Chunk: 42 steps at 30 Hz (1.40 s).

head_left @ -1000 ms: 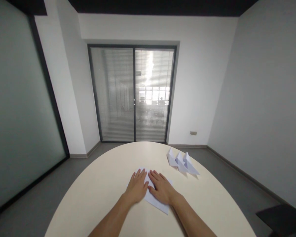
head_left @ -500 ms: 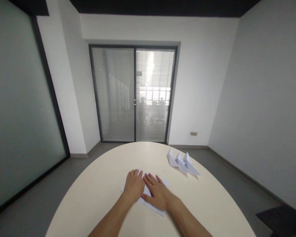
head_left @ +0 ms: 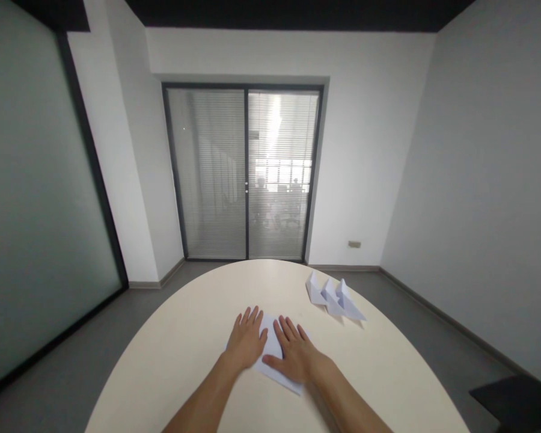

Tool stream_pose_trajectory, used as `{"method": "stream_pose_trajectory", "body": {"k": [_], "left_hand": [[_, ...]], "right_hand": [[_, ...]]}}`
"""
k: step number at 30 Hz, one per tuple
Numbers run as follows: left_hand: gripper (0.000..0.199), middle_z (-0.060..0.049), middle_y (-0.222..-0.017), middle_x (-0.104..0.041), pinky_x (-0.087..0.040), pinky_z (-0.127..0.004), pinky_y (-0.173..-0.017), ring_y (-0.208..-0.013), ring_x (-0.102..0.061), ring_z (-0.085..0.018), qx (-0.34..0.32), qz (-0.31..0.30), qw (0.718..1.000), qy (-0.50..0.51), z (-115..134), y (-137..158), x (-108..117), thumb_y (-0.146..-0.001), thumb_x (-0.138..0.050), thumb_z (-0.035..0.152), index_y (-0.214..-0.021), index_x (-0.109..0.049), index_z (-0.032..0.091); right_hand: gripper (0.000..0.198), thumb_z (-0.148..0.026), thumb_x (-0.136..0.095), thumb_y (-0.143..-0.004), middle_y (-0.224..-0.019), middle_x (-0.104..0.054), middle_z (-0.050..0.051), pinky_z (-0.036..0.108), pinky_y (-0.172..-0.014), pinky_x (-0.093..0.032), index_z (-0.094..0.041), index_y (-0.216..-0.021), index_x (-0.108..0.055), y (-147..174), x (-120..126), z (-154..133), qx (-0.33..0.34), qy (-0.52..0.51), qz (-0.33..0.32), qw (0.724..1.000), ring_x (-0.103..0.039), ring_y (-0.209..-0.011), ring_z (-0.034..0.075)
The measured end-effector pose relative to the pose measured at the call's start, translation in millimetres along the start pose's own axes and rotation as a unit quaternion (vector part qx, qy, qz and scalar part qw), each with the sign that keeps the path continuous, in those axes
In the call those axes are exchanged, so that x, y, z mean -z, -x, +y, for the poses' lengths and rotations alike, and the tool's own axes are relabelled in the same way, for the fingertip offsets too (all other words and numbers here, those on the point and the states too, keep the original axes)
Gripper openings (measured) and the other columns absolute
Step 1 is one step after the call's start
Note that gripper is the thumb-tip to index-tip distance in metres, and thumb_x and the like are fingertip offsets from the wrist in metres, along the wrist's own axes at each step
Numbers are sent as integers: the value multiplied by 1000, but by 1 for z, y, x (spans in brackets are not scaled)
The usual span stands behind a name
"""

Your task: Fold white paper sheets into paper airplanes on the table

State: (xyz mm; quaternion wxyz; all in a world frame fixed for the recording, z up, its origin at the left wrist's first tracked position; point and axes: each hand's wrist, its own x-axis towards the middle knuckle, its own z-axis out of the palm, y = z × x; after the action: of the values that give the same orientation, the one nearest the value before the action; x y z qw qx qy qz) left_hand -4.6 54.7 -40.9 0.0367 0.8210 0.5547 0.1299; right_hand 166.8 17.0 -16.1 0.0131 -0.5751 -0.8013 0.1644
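A round, cream tabletop (head_left: 162, 361) carries a flat, angular piece of white paper (head_left: 271, 349). The left hand (head_left: 246, 339) lies palm down over the paper's left part, the right hand (head_left: 294, 356) over its right, a bare strip showing between them. Three pointed, folded white paper shapes (head_left: 334, 299) sit beyond, to the right. Both hands' fingers are straight and spread, the left fingertips reaching past the paper's far edge

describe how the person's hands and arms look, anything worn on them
The left hand and right hand wear no gloves or visible rings. The left forearm and right forearm show no sleeve, watch or bracelet. Nail details are too small to tell.
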Motion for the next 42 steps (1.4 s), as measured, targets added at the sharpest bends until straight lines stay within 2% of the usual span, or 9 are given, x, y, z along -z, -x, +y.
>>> {"method": "stream_pose_trajectory", "body": {"k": [4, 10, 16, 20, 24, 29, 31, 36, 42], "left_hand": [[53, -12, -155, -37, -22, -49, -119, -145, -28, -28, -16, 9, 1000, -9, 5, -1, 3, -97, -31, 32, -146, -43, 14], [47, -7, -151, -45, -28, -49, -116, -142, -35, -26, -42, 12, 999, 23, 8, 1, 5, -96, -31, 23, -139, -51, 20], [57, -7, -159, -30, -16, -52, -120, -148, -19, -30, -55, -22, 997, 40, 6, 8, 4, -95, -39, 40, -148, -40, 20], [58, -5, -159, -27, -15, -51, -120, -148, -18, -28, -54, -31, 997, 41, 3, 6, 0, -97, -35, 47, -150, -36, 23], [56, -8, -156, -35, -20, -52, -119, -146, -26, -30, -36, -2, 999, 21, -1, 0, -3, -98, -36, 48, -146, -44, 22], [45, -12, -145, -51, -31, -45, -115, -136, -44, -28, -11, 46, 999, 16, -5, -5, -3, -98, -40, 37, -135, -57, 17], [47, -12, -148, -48, -29, -45, -116, -138, -41, -28, -17, 34, 999, 22, -4, -4, -3, -98, -39, 37, -138, -54, 16], [59, -8, -160, -25, -15, -53, -120, -148, -18, -30, -18, -33, 999, 15, -1, 0, -4, -99, -32, 47, -151, -36, 20], [63, -11, -161, -18, -10, -58, -119, -149, -11, -32, -7, -67, 998, 3, 4, 1, 1, -98, -28, 48, -154, -28, 18]], "right_hand": [[102, -79, -32, -85, -161, -2, 18, 55, -121, -4, -6, -155, -14, 1, -7, 2, -14, -4, 23, 1000, 2, -150, 34], [90, -73, -34, -89, -162, -7, 14, 53, -121, -7, -15, -156, -17, 6, -10, 16, 51, -19, 64, 996, -5, -150, 31], [86, -70, -38, -90, -161, -16, 15, 51, -121, -12, -14, -154, -24, 10, 0, 19, 64, -35, 74, 995, -12, -150, 31], [77, -63, -37, -93, -160, -22, 13, 52, -121, -13, -17, -154, -28, 15, 7, 18, 91, -43, 68, 993, -16, -149, 30], [78, -61, -44, -91, -160, -23, 12, 51, -121, -11, -19, -154, -27, 20, 9, 16, 118, -47, 52, 991, -17, -149, 30], [82, -62, -44, -90, -161, -19, 14, 48, -122, -13, -14, -154, -25, 18, 6, 16, 80, -43, 53, 994, -15, -149, 30], [83, -63, -43, -90, -161, -18, 15, 48, -122, -13, -13, -154, -24, 15, 4, 18, 71, -38, 57, 995, -15, -150, 30], [86, -66, -42, -89, -161, -16, 15, 48, -122, -12, -13, -154, -23, 9, -2, 24, 69, -37, 62, 995, -13, -150, 30], [96, -71, -47, -84, -161, -11, 17, 51, -122, -10, -12, -155, -20, 13, 4, 22, 76, -27, 39, 996, -8, -150, 32]]}}
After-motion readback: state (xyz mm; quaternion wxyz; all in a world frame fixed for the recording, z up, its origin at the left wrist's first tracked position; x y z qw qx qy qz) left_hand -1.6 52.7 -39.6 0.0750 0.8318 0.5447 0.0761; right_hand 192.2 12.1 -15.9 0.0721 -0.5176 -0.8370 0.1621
